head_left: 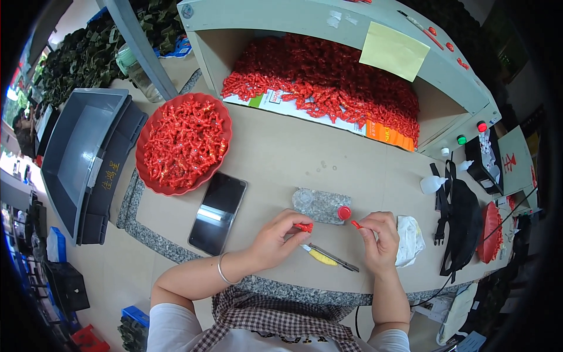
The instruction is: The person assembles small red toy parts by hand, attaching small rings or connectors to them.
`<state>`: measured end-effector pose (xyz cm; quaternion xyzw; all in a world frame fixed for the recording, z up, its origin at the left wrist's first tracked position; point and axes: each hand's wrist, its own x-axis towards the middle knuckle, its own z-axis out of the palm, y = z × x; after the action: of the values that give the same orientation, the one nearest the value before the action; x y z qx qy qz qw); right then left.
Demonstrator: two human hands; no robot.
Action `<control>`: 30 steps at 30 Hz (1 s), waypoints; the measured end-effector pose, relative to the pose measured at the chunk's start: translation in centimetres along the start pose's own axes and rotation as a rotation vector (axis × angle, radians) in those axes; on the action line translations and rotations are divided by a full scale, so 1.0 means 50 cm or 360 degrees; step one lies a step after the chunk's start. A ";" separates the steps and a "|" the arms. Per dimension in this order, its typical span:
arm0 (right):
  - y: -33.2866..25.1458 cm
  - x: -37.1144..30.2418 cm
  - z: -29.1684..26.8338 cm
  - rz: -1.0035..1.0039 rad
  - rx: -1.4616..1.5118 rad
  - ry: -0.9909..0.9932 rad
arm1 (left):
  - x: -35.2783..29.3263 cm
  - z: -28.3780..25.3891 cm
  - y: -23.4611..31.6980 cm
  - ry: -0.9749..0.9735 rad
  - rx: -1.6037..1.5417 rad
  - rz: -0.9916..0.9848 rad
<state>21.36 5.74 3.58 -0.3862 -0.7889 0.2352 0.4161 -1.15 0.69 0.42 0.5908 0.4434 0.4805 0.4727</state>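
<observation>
My left hand (pixel 278 239) is closed, with a small glossy red piece (pixel 303 227) pinched between thumb and fingers. Across a short gap, my right hand (pixel 380 239) pinches a smaller red piece (pixel 355 224); its exact kind is too small to make out. Just beyond both hands lies a grey speckled slab (pixel 316 202), with a round red cap (pixel 344 213) at its right end. Below the left fingers rests a slim tool (pixel 324 256) with yellow and dark parts. A crumpled white cloth (pixel 410 240) lies beside the right hand.
A scalloped red bowl (pixel 141 158) full of glossy red pieces stands left, beside a black phone (pixel 218 212). Grey bins (pixel 82 152) are farther left. Heaped red pieces (pixel 328 76) fill the shelf (pixel 205 58) at the back. A black strapped bag (pixel 463 214) lies right.
</observation>
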 end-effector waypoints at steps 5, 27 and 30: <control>0.003 0.002 0.000 -0.0048 -0.0196 0.0012 | 0.002 0.001 -0.001 0.0025 -0.0055 -0.0033; 0.031 0.008 0.018 -0.0538 -0.1112 -0.0235 | -0.012 -0.004 -0.001 -0.0144 -0.0913 -0.0534; 0.026 0.007 0.018 -0.0604 -0.1240 -0.0336 | -0.012 -0.006 -0.003 -0.0160 -0.0923 -0.0551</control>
<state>21.03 6.74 2.35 -0.3365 -0.9137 -0.1218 0.1925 -1.56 0.18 0.23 0.3706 0.3581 0.4696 0.7168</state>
